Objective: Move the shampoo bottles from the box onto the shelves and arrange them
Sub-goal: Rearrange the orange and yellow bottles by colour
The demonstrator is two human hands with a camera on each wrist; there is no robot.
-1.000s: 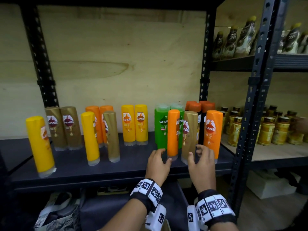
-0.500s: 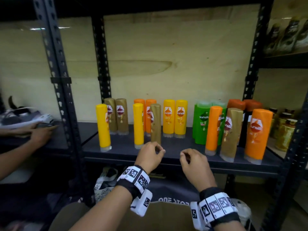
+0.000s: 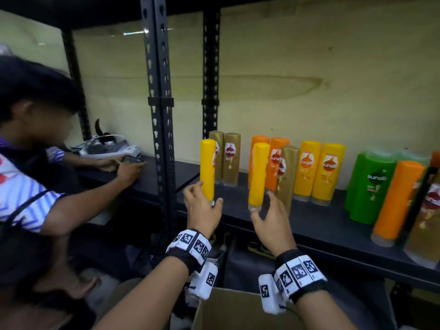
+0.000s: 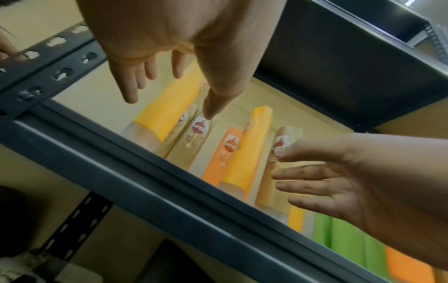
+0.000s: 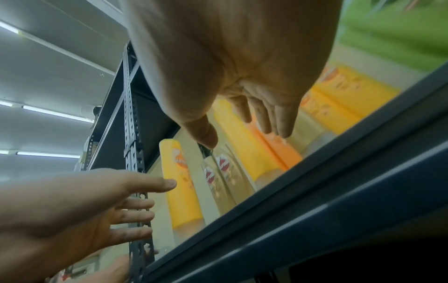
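Observation:
Both hands hover open at the front of the black shelf (image 3: 309, 225). My left hand (image 3: 204, 197) spreads its fingers around the foot of a plain yellow bottle (image 3: 207, 170), thumb to its right; no grip shows. In the left wrist view the left hand (image 4: 169, 95) is apart from that yellow bottle (image 4: 167, 113). My right hand (image 3: 262, 203) is spread at the foot of a second yellow bottle (image 3: 258, 175), in front of a gold bottle (image 3: 288, 172). The right wrist view shows the right hand (image 5: 244, 132) empty. The cardboard box (image 3: 238, 313) is below my wrists.
Behind stand a gold pair (image 3: 225, 158), an orange pair (image 3: 277, 160), a labelled yellow pair (image 3: 319, 170), green bottles (image 3: 371, 184) and an orange bottle (image 3: 397, 201). A perforated upright post (image 3: 159, 115) stands left of my left hand. Another person (image 3: 35, 163) at the left touches a phone (image 3: 132, 160).
Both hands moved left along the shelf, from the orange and gold bottles at the right end to the two yellow bottles. Their fingers, curled half a second ago, are now spread.

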